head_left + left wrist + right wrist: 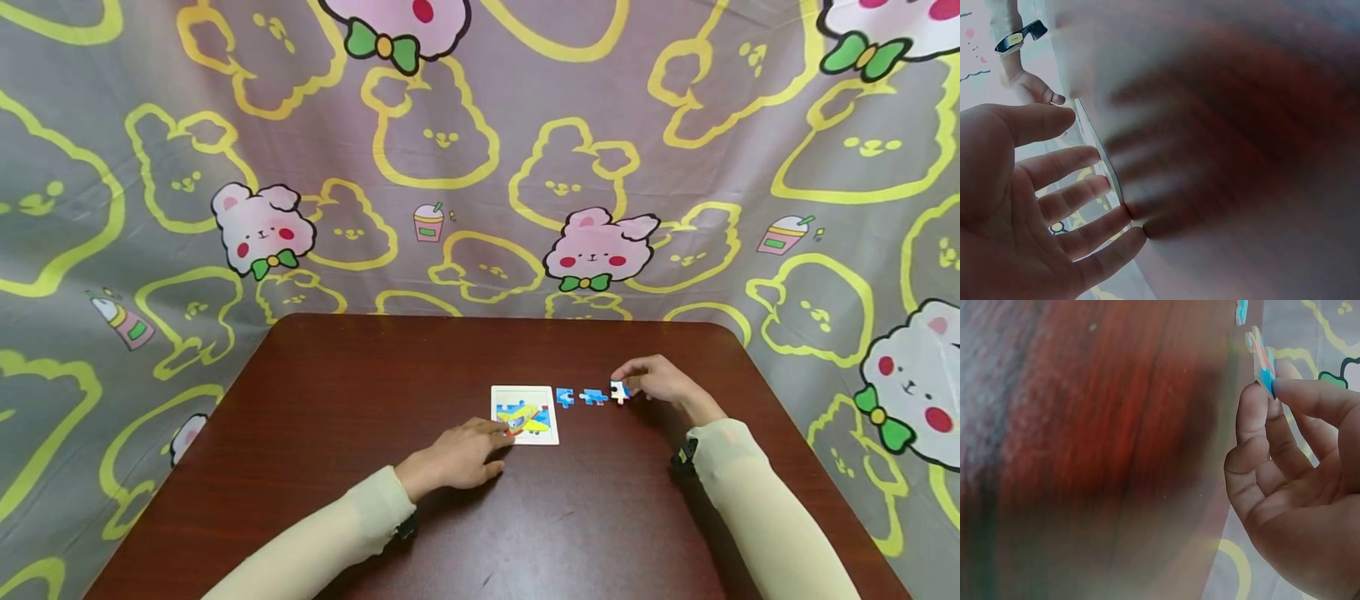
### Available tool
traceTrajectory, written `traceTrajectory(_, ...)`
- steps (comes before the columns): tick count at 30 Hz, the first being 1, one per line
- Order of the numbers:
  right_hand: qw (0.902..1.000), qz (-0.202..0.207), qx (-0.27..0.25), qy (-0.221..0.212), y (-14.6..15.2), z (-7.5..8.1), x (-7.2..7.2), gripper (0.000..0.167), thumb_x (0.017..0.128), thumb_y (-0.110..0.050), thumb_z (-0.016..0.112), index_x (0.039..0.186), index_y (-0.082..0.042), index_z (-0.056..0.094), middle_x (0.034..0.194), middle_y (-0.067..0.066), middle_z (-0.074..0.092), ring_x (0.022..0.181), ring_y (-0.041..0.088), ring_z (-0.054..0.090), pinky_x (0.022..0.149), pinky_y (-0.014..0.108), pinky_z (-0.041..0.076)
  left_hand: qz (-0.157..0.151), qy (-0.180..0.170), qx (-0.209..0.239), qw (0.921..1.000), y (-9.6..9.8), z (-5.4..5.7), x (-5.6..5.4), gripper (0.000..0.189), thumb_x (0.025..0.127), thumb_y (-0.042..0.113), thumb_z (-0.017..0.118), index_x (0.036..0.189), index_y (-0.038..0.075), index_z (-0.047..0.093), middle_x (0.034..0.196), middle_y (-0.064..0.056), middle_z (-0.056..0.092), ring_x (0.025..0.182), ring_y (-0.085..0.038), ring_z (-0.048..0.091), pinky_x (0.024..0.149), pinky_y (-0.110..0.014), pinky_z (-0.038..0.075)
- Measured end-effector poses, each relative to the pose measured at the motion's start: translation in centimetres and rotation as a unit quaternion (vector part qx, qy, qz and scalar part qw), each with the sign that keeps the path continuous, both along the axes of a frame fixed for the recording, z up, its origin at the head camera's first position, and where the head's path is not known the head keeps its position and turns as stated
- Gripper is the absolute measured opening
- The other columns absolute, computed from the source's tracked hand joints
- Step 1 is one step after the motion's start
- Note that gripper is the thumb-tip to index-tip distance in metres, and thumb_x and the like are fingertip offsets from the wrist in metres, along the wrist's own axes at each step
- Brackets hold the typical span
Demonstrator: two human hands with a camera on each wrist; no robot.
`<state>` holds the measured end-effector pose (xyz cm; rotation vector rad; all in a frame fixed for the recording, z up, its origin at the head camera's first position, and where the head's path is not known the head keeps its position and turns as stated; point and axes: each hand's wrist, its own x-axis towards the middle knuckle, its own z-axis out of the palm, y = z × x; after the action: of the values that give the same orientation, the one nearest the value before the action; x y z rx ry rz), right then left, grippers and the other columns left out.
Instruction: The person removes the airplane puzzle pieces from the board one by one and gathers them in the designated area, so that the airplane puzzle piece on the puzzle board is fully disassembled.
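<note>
Farthest to the left, a cream long sleeve (315, 533) runs forward over the dark reddish-brown wooden surface (322, 417) to the left hand (459, 455). Its fingers are spread and nearly straight, gripping nothing, with the fingertips at the near left edge of a square white-rimmed puzzle tray (553, 421).

Just ahead and to the right of those fingertips, the tray carries joined jigsaw pieces (517, 414) showing a yellow airplane on blue; their jagged upper edge leaves a pale strip of the tray bare.

Between the tray and the right hand, two loose blue jigsaw pieces lie flat in a row: one (565, 397) just beside the tray's right rim, the next (593, 397) nearer the right hand.

At the row's right end, the right hand (663, 383) pinches a blue-and-white jigsaw piece (618, 392) between thumb and fingertips. Whether this piece touches the surface, I cannot tell.

Right of that hand, a black wrist strap (684, 457) shows by another cream sleeve (757, 492).
</note>
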<state>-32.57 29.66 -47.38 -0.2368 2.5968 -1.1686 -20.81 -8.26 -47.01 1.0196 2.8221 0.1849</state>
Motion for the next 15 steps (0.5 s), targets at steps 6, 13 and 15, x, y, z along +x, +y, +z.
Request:
traceTrajectory(6,0.9999,0.001,0.009,0.010,0.02,-0.17,0.07,0.020,0.095,-0.005,0.060,0.110,-0.003,0.073,0.087,0.009,0.070,0.078,0.017,0.060,0.059,0.029,0.045,0.001,-0.004,-0.006,1.0000,0.02,0.14,-0.02,0.048,0.098,0.034,0.061,0.143,0.020,0.057,0.150,-0.003,0.052,0.137,-0.025,0.050,0.104,-0.044,0.050)
traceTrajectory(13,0.9997,-0.003,0.019,0.014,0.09,-0.48,-0.02,0.020,0.094,-0.003,0.060,0.109,-0.004,0.074,0.084,0.008,0.069,0.075,0.017,0.057,0.054,0.026,0.042,0.006,-0.009,-0.004,0.9999,0.06,0.29,0.02,0.047,0.097,0.035,0.061,0.142,0.020,0.058,0.150,-0.004,0.052,0.137,-0.026,0.050,0.104,-0.046,0.050)
traceTrajectory(15,0.9996,-0.001,0.022,0.017,0.10,-0.55,-0.07,0.020,0.094,-0.003,0.061,0.109,-0.004,0.074,0.085,0.008,0.069,0.074,0.017,0.057,0.054,0.026,0.040,0.007,-0.010,-0.003,0.9999,0.08,0.33,0.05,0.047,0.097,0.034,0.061,0.142,0.020,0.058,0.150,-0.004,0.052,0.137,-0.026,0.049,0.104,-0.046,0.050)
